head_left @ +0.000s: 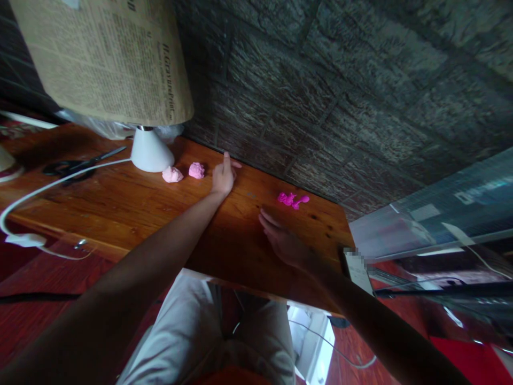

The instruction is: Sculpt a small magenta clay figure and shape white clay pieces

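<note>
My left hand (223, 177) rests at the back of the wooden table, with a finger stretched toward the wall and another pointing right. Nothing shows in it. Just left of it sits a pink lump (196, 170), and beyond that a paler pink lump (172, 174); both look soft and crumpled, like modelling clay. My right hand (284, 241) is held low over the table or on it, fingers straight and close together, without anything visible in them. Beyond its fingertips lies an irregular magenta piece (293, 200), apart from both hands.
A lamp (152, 151) with a newsprint shade stands at the left, its white cord (60, 184) crossing the table. Black scissors (84, 164) lie beside it. A dark stone wall (280, 91) borders the back. A pale flat object (358, 271) sits at the right edge.
</note>
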Available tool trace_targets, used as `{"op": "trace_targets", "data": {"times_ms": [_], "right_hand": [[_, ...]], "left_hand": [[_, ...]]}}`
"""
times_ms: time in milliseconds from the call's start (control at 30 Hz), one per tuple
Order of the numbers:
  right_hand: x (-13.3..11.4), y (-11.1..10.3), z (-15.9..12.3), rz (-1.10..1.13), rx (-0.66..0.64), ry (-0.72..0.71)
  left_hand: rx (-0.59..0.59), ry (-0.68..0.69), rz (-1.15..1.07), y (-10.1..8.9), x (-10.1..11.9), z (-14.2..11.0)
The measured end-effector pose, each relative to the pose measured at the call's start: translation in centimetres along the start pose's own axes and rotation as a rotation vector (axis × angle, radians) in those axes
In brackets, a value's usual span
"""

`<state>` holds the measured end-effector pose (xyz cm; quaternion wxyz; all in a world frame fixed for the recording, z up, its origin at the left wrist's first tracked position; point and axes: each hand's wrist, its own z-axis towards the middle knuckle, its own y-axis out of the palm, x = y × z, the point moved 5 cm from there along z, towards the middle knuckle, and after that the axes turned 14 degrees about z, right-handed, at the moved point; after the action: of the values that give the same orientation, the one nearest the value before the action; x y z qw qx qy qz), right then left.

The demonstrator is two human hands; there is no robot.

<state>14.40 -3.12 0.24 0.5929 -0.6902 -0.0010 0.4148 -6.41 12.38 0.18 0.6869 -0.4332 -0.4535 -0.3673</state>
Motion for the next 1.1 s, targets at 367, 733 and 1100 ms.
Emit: {"op": "trace_targets", "data": {"times_ms": [367, 733, 1100], "right_hand": [[-2.2, 1.6, 4.8, -0.308, 0.084, -0.026], [-1.7, 1.2, 11.2, -0.237, 0.112, 0.138], [-4.3, 2.2, 5.8, -0.271, 0.072, 0.043]], "left_hand": [[-0.013, 0.022, -0.02, 0.0, 0.1, -0.2], [0.014, 0.021, -0.003, -0.4, 0.2, -0.4], [0.026, -0.006, -0.003, -0.6, -0.3, -0.1]]}}
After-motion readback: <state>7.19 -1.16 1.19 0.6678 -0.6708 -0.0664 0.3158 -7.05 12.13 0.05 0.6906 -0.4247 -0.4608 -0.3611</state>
